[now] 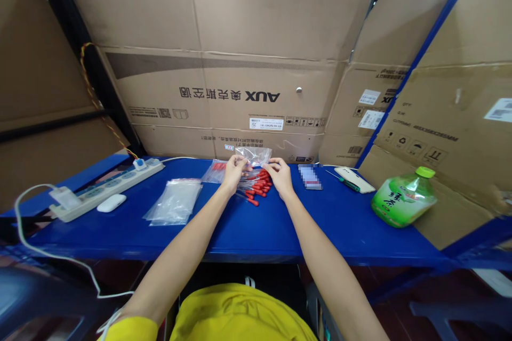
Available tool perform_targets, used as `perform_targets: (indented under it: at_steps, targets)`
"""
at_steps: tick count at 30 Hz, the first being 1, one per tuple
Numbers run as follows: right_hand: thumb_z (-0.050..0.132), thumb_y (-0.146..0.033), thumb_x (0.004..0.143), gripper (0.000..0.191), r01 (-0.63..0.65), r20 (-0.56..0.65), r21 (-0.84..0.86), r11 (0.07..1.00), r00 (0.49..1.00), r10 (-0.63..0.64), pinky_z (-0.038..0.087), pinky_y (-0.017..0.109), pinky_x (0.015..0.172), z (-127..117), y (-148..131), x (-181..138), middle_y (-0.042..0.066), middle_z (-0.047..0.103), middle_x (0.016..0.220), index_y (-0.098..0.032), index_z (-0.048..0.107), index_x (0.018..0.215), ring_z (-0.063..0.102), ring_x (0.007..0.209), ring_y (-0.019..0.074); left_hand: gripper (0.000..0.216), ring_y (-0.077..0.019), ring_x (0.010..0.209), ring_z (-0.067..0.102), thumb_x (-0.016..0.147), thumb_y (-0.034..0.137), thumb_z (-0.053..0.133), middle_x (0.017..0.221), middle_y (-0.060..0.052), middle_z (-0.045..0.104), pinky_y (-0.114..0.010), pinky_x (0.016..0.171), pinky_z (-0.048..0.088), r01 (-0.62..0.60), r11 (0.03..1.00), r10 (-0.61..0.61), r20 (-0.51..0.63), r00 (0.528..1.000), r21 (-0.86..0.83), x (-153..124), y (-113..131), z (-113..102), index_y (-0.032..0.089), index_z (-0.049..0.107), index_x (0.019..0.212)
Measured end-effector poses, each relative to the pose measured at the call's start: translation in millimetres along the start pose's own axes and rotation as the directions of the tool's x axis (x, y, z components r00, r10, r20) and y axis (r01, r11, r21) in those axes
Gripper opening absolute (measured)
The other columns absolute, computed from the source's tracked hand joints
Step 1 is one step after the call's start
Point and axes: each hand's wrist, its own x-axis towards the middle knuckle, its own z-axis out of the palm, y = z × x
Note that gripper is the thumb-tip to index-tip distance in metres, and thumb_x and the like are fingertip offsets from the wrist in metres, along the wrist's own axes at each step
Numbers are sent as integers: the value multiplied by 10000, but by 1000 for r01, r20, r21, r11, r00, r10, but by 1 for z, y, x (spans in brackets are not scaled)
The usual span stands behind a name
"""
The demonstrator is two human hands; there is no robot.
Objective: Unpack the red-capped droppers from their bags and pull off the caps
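Note:
My left hand [235,171] and my right hand [279,175] are both closed on a clear plastic bag [253,156], one at each side of it, near the back of the blue table. Between and just below the hands lies a loose pile of red-bulbed droppers [259,187], their clear thin stems pointing left. Part of the pile is hidden by the bag and my fingers. Left of my left hand, another clear bag [216,171] with red ends showing inside lies flat. Whether the held bag contains anything is hard to make out.
A stack of clear bags [175,203] lies on the left, near a white earphone case [111,202] and a power strip [108,187]. To the right are a phone [310,177], a green screwdriver [349,183], a white flat object [360,180] and a green bottle [404,198]. Cardboard [228,80] walls the back.

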Motion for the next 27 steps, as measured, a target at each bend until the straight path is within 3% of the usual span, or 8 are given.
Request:
perform_targets:
  at_steps: [4, 11, 18, 23, 27]
  targets:
    - [792, -420, 731, 444, -2, 1, 90, 996, 1000, 2, 520, 309, 752, 1, -2, 1, 9, 735, 816, -223, 570, 1062, 682, 764, 191, 348, -127, 619, 680, 791, 384, 777, 813, 0, 669, -194, 518, 459, -19, 1000, 19, -8, 1000, 6, 3, -1, -2, 194, 522, 932]
    - [747, -421, 750, 432, 31, -34, 117, 993, 999, -28, 502, 294, 719, 2, -3, 2, -12, 704, 799, -226, 545, 1079, 644, 732, 172, 325, -106, 589, 596, 773, 406, 766, 790, 21, 626, -210, 526, 464, -105, 994, 111, -183, 977, 42, 14, -3, -13, 198, 572, 929]
    - [747, -524, 752, 449, -98, 34, 146, 984, 995, 95, 400, 258, 518, 2, 0, 4, -51, 605, 670, -209, 633, 1052, 501, 534, 122, 268, -128, 613, 628, 792, 362, 736, 809, 0, 637, -209, 509, 438, -95, 995, 99, -118, 988, 39, 9, 4, -9, 205, 586, 948]
    - [800, -489, 700, 460, -107, 23, 166, 980, 994, 105, 432, 255, 541, 1, -2, 2, -41, 649, 694, -207, 626, 1020, 545, 566, 128, 222, -134, 632, 629, 810, 346, 698, 824, -2, 652, -203, 519, 444, -139, 989, 145, -114, 983, 55, 8, 6, -9, 205, 591, 945]
    - [796, -422, 697, 459, -65, 10, 154, 986, 998, 64, 501, 282, 670, -1, -5, 1, -25, 685, 770, -210, 622, 1065, 627, 698, 160, 182, -153, 690, 621, 827, 335, 672, 857, -18, 680, -214, 559, 450, -130, 984, 146, -130, 981, 122, 12, 3, -13, 206, 609, 939]
